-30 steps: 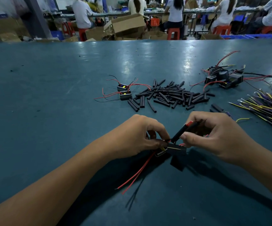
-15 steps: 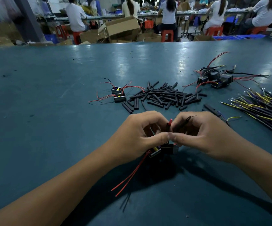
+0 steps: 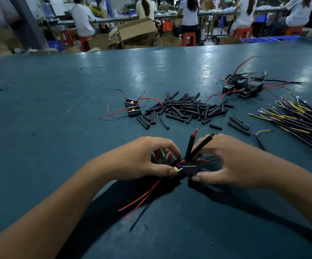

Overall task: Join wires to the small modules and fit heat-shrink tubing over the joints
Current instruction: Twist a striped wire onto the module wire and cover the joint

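Both hands meet over a small black module (image 3: 187,168) near the table's front middle. My left hand (image 3: 144,157) pinches its left end, thumb by a yellow part. My right hand (image 3: 229,161) holds the right side, thumb against the module's edge. Two black heat-shrink tubes (image 3: 189,146) stand up from the module between the hands; a red wire tip pokes out of the left one. Red wires (image 3: 144,197) trail from the module toward me. A heap of loose black tubing pieces (image 3: 185,108) lies beyond the hands.
Two small modules with red wires (image 3: 132,107) sit left of the tubing heap. A cluster of wired modules (image 3: 243,87) lies at the back right. A bundle of black and yellow wires (image 3: 299,118) lies at the right edge. People work at benches beyond the table.
The hands have parted slightly. The two tubed wires now stand upright and free between them, and my right hand has dropped to the module's side.
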Motion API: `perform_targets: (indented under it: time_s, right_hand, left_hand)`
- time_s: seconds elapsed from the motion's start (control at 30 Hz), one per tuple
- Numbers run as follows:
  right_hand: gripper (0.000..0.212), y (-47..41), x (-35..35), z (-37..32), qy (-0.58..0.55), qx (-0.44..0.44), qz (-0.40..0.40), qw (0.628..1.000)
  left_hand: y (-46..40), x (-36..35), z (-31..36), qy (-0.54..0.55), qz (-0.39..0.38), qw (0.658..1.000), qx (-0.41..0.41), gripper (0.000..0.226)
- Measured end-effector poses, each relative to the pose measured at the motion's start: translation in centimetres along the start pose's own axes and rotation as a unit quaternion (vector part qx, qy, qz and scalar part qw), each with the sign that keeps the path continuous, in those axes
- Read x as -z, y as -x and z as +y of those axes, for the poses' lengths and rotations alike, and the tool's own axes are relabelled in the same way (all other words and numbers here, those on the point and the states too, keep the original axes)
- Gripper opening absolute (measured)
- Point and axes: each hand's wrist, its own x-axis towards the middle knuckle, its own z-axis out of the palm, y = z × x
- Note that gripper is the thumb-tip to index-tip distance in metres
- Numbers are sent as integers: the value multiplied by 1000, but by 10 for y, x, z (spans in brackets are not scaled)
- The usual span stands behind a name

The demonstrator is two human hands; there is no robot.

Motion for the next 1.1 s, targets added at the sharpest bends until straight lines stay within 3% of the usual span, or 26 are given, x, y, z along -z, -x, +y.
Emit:
perform_targets:
  time_s: [0.27, 0.4, 0.6, 0.93, 1.03, 1.1]
  right_hand:
    - [35, -1, 1, -3, -52, -12, -19, 998]
    - [27, -1, -2, -4, -51, -41, -25, 998]
    - [51, -3, -8, -4, -29, -32, -21, 999]
    - [52, -5, -11, -2, -37, -24, -2, 999]
    - [50, -5, -9, -3, -30, -34, -8, 999]
    - [49, -5, -8, -7, -25, -35, -6, 999]
  left_hand:
    - [0, -3, 0, -37, 7, 999, 9, 20]
    - [-1, -6, -1, 24, -3, 999, 48, 18]
    - [0, -7, -1, 74, -7, 995, 62, 20]
    - [0, -8, 2, 110, -6, 990, 84, 15]
    - [2, -4, 4, 30, 23, 998, 43, 18]
    - [3, -2, 9, 36, 73, 996, -25, 23]
